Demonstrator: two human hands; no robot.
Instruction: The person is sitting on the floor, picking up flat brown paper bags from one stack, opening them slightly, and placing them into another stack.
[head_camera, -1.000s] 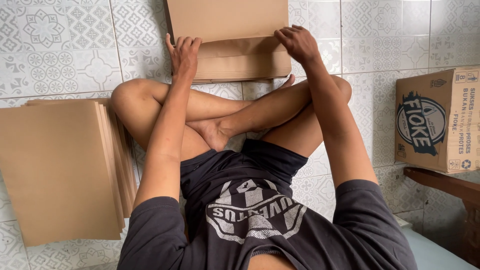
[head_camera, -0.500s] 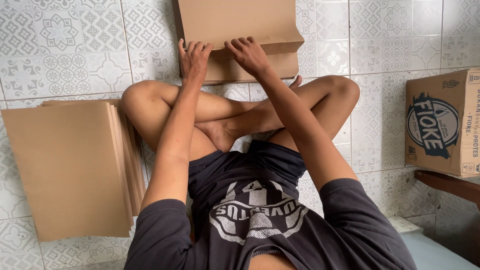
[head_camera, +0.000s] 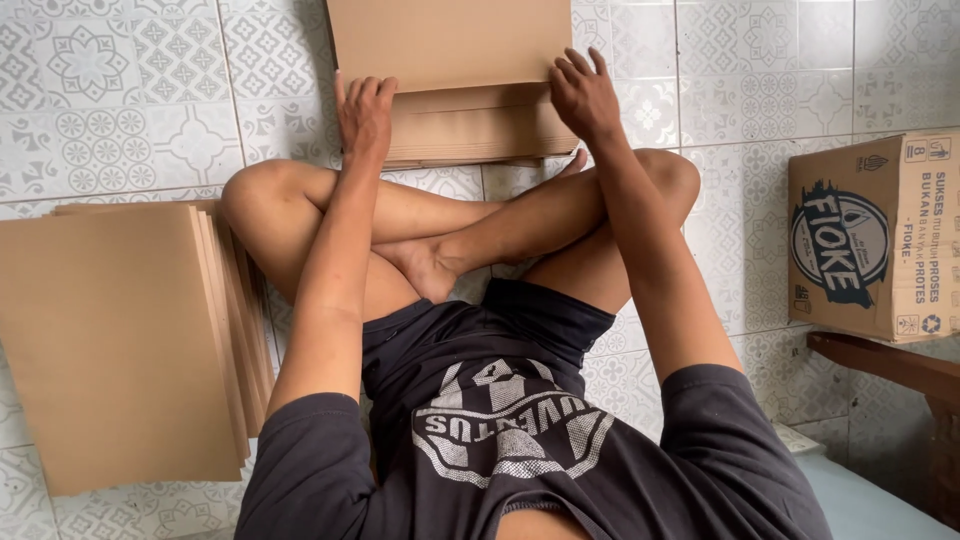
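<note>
The person sits cross-legged on the patterned tile floor (head_camera: 130, 110), both arms extended forward over the knees to a stack of brown paper sheets (head_camera: 470, 125) lying on the floor directly ahead of the crossed legs. The top sheet (head_camera: 450, 40) is folded, its near fold line running across between the two hands. The left hand (head_camera: 364, 115) lies flat on the stack's left near edge, fingers straight and close together, pressing down; this grip pinches nothing. The right hand (head_camera: 583, 95) rests on the stack's right edge at the fold, fingers slightly spread and laid on the paper; whether the thumb tucks under a sheet cannot be told. The stack thus lies between and under both hands, touching each. A second pile of flat brown sheets (head_camera: 115, 340) lies on the floor beside the left knee, well apart from either hand. A printed cardboard box (head_camera: 870, 240) stands to the right, above a dark wooden ledge (head_camera: 890, 370).
</note>
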